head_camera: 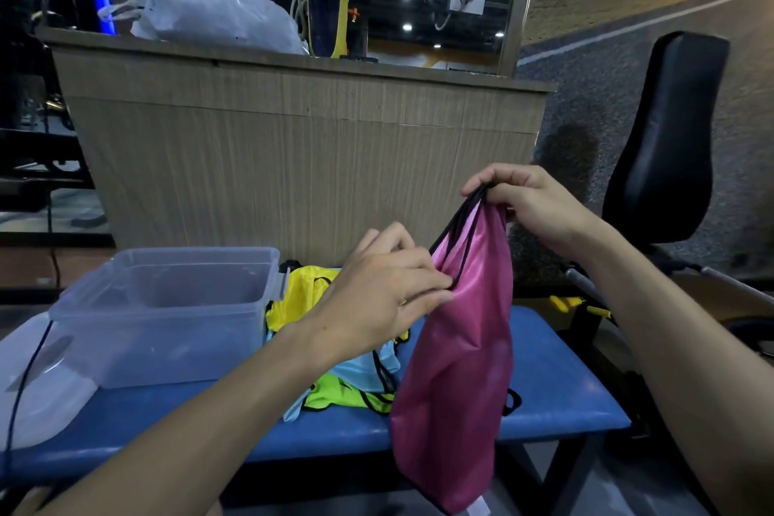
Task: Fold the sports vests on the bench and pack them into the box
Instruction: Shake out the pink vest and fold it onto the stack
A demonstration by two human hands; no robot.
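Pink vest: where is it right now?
In the head view the pink vest hangs right of centre over the blue bench, held up by the right hand and pinched by the left hand, beside the vest pile.

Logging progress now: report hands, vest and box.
Both hands gripping pink vest, right hand at straps, left hand at neckline. Vest hanging unfolded over bench. Clear box open, unobstructed.

The clear box [167,306] on the left of the blue bench [557,381] has its top open, so reaching in from above looks free. The heap of vests [331,339] sits right against its right wall (that side's blocked). The lid [42,385] takes the near-left corner. The wooden counter [301,155] walls off the far side. Bench's right end is bare.
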